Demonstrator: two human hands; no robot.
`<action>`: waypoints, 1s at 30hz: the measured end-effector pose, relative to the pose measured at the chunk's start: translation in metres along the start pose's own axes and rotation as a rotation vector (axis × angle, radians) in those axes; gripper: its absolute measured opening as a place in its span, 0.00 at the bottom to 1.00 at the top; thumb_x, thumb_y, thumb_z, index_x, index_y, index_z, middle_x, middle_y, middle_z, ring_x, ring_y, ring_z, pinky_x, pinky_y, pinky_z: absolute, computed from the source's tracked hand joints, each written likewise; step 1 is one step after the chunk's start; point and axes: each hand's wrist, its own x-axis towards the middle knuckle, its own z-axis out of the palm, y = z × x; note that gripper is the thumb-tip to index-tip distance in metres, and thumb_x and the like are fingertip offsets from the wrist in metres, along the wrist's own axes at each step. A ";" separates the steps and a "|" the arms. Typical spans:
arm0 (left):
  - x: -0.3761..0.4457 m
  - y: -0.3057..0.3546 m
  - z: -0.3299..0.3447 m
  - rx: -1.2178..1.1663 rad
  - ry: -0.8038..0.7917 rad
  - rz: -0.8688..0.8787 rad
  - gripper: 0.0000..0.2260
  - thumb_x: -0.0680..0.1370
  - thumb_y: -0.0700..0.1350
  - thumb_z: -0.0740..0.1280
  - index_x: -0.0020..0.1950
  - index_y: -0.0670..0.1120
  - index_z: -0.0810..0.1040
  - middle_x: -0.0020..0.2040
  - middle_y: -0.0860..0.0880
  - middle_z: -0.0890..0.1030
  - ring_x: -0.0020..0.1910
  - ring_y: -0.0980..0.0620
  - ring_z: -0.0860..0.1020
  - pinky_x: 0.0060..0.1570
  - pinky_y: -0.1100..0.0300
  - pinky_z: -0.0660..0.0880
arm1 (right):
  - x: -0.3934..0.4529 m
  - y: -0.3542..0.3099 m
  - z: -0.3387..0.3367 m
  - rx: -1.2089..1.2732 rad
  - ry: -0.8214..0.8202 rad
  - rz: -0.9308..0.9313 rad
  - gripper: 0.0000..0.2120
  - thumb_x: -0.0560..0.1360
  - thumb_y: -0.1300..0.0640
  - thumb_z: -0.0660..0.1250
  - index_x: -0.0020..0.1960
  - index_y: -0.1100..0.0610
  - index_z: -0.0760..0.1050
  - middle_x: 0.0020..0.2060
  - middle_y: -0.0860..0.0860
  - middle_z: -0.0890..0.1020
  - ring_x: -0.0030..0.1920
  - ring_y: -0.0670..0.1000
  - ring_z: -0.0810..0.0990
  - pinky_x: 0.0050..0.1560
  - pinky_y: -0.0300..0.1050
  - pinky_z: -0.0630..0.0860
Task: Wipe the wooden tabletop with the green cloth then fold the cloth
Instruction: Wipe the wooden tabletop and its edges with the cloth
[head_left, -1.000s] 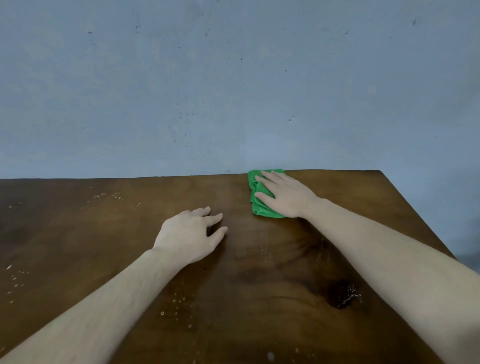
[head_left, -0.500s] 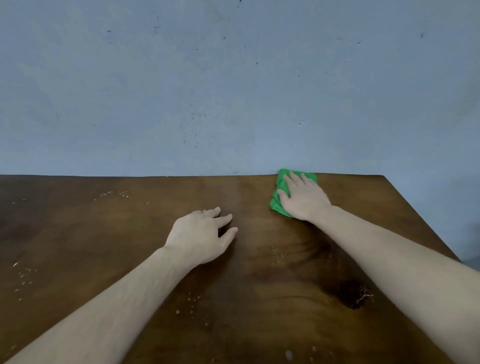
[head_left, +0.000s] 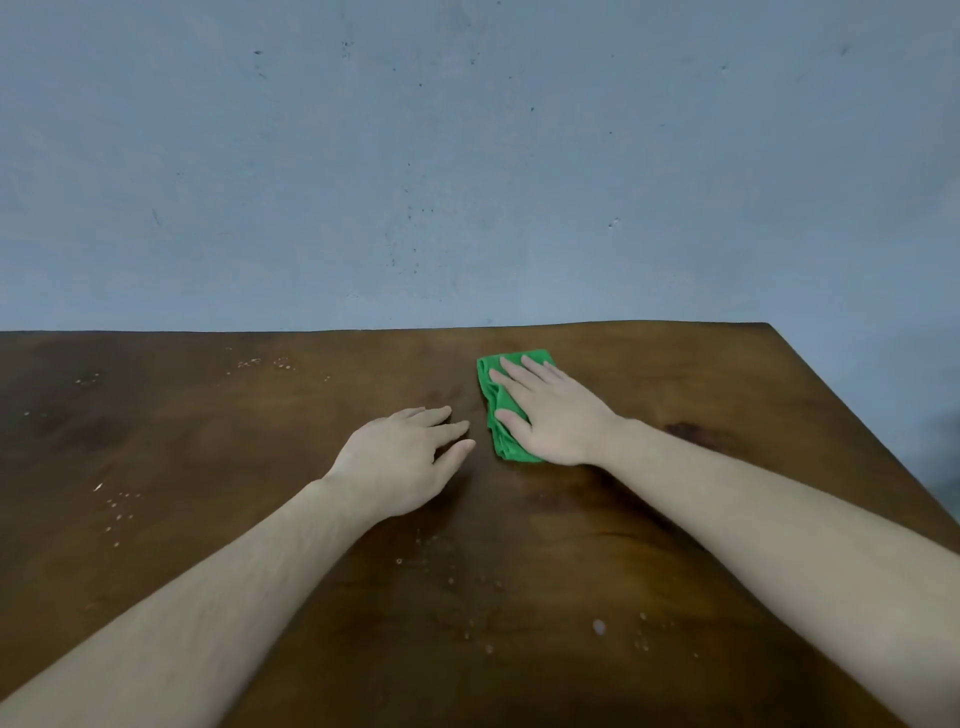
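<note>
On the wooden tabletop (head_left: 218, 467) the left hand (head_left: 400, 462) rests with fingers loosely extended, holding nothing, while farther back the right hand (head_left: 550, 413) presses straight, slightly spread fingers flat on the bunched green cloth (head_left: 500, 410), hiding most of it.

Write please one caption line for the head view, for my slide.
Right hand presses a folded green cloth flat on the wooden tabletop; left hand rests beside it.
</note>
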 end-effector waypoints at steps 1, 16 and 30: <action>-0.002 0.002 0.000 0.004 0.006 0.010 0.25 0.82 0.64 0.47 0.77 0.61 0.64 0.78 0.58 0.62 0.78 0.54 0.59 0.75 0.54 0.60 | -0.017 -0.005 0.001 -0.003 0.007 -0.012 0.31 0.84 0.40 0.44 0.83 0.52 0.46 0.82 0.50 0.47 0.81 0.52 0.44 0.80 0.51 0.43; -0.019 0.029 0.009 -0.016 -0.030 0.077 0.24 0.83 0.63 0.47 0.77 0.61 0.62 0.79 0.58 0.60 0.78 0.55 0.56 0.75 0.56 0.56 | -0.115 0.043 0.007 0.006 0.000 0.180 0.34 0.81 0.35 0.37 0.83 0.49 0.46 0.82 0.48 0.47 0.81 0.49 0.44 0.80 0.47 0.42; -0.025 0.028 0.008 -0.012 -0.073 0.060 0.23 0.83 0.61 0.49 0.78 0.60 0.61 0.79 0.58 0.59 0.79 0.54 0.55 0.76 0.53 0.57 | -0.102 0.040 0.004 0.040 -0.069 0.626 0.33 0.84 0.40 0.39 0.82 0.56 0.41 0.81 0.57 0.42 0.81 0.61 0.42 0.80 0.55 0.41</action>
